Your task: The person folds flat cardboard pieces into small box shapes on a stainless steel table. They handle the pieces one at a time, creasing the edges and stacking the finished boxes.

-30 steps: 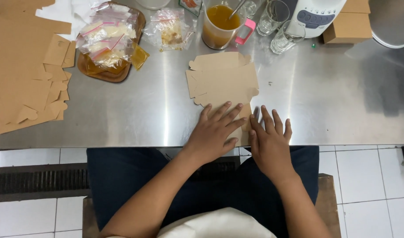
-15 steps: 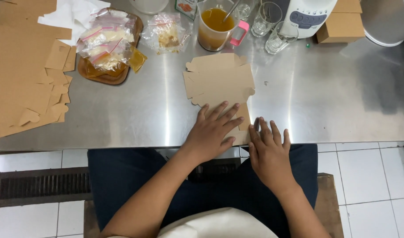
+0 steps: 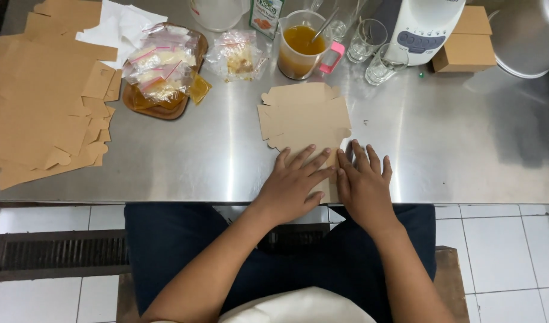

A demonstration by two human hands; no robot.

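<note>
**Flat carton blank pressed down at the table's near edge**

The brown die-cut cardboard blank [image 3: 304, 116] lies flat on the steel table [image 3: 466, 137], its near flap reaching the table's front edge. Both hands are laid on that near part, palms down and fingers spread; nothing is clasped or pinched. The left hand [image 3: 295, 182] covers the near flap, with its fingertips pointing away and slightly rightward. The right hand [image 3: 363, 182] rests just beside it, touching it along the thumb side, partly on the flap's right edge and partly on bare steel.

Pressing of this kind is judged to go best when the weight is spread through flat palms rather than fingertips, so that the board is not dented. The blank should be kept square to the table edge; the far flaps, beyond the fingertips, lie free and could lift or swing if the pressure is uneven. Any crease is best run outward from where the two hands meet.

Beyond the blank, farther from the hands, stand a jug of orange liquid [image 3: 299, 45] and empty glasses [image 3: 376, 51]; care is warranted there. A stack of further blanks [image 3: 44, 101] lies well off to the left hand's outer side.
</note>
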